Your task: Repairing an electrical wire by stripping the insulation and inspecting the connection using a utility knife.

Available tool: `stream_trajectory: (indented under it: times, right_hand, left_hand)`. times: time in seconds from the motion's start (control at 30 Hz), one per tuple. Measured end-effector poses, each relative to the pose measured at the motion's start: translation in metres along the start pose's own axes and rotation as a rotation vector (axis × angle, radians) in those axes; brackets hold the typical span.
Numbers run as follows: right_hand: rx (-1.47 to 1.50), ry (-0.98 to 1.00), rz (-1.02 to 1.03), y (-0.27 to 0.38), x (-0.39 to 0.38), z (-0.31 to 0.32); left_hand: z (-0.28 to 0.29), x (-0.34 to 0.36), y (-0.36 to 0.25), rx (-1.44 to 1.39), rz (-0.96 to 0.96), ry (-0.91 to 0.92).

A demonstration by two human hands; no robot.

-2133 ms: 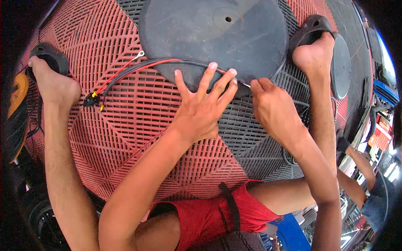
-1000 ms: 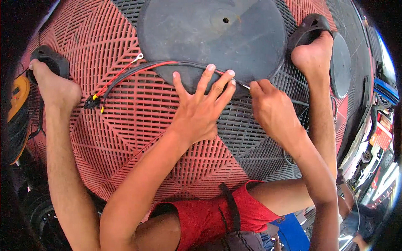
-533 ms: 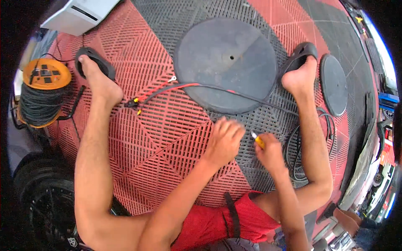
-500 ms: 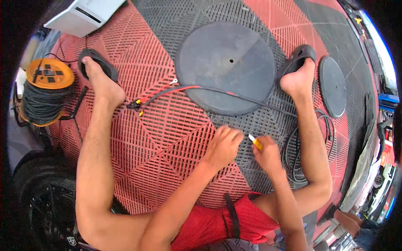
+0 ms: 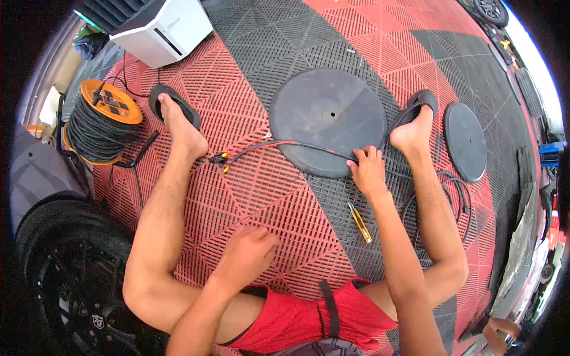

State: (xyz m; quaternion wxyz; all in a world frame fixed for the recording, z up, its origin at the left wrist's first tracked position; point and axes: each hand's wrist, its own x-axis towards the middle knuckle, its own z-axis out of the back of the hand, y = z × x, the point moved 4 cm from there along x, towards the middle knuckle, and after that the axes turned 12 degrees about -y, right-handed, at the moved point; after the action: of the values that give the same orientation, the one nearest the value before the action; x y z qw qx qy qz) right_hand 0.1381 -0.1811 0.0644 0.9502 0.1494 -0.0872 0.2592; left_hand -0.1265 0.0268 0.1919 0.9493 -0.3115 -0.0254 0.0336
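I sit on a floor of red and black grid tiles (image 5: 279, 190) with my legs spread. My right hand (image 5: 368, 171) reaches forward and grips a red and black cable (image 5: 279, 144) where it crosses the near edge of a round black disc (image 5: 329, 115). The cable's far end has small connectors (image 5: 218, 159) near my left foot (image 5: 183, 127). My left hand (image 5: 249, 252) rests on the tiles close to my body, fingers curled, holding nothing. A yellow cutter (image 5: 360, 222) lies on the floor between my hands.
A second black disc (image 5: 465, 141) lies beyond my right foot (image 5: 412, 127), with a coil of black cable (image 5: 452, 196) beside it. An orange cable reel (image 5: 101, 121) and a white box (image 5: 163, 26) stand at the far left. A tyre (image 5: 56, 273) is at the lower left.
My right hand has put the yellow cutter down and moved forward to the cable at the disc's edge. My left hand has drawn back toward my body. The view has pulled back.
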Motion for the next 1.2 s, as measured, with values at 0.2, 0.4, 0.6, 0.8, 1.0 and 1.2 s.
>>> stream_trajectory:
  times: [0.2, 0.4, 0.6, 0.8, 1.0, 1.2]
  right_hand:
    - [0.122, -0.039, 0.024, -0.006, -0.019, -0.016]
    - [0.275, -0.129, 0.034, -0.017, -0.017, -0.012]
    - [0.391, -0.109, 0.006, -0.008, -0.035, -0.01]
    - [0.385, -0.098, -0.029, -0.014, -0.038, -0.009]
    - [0.427, -0.072, -0.035, -0.014, -0.037, -0.011]
    - [0.444, -0.072, -0.031, -0.015, -0.036, -0.01]
  left_hand:
    - [-0.035, 0.008, -0.02, 0.045, -0.108, -0.031]
    - [-0.08, 0.037, 0.009, -0.086, 0.356, -0.066]
    - [-0.143, 0.107, 0.049, 0.044, 0.61, -0.495]
    - [-0.146, 0.151, 0.028, 0.187, 0.814, -0.272]
    - [-0.157, 0.152, 0.03, 0.263, 0.78, -0.34]
    - [-0.16, 0.157, 0.033, 0.234, 0.808, -0.352]
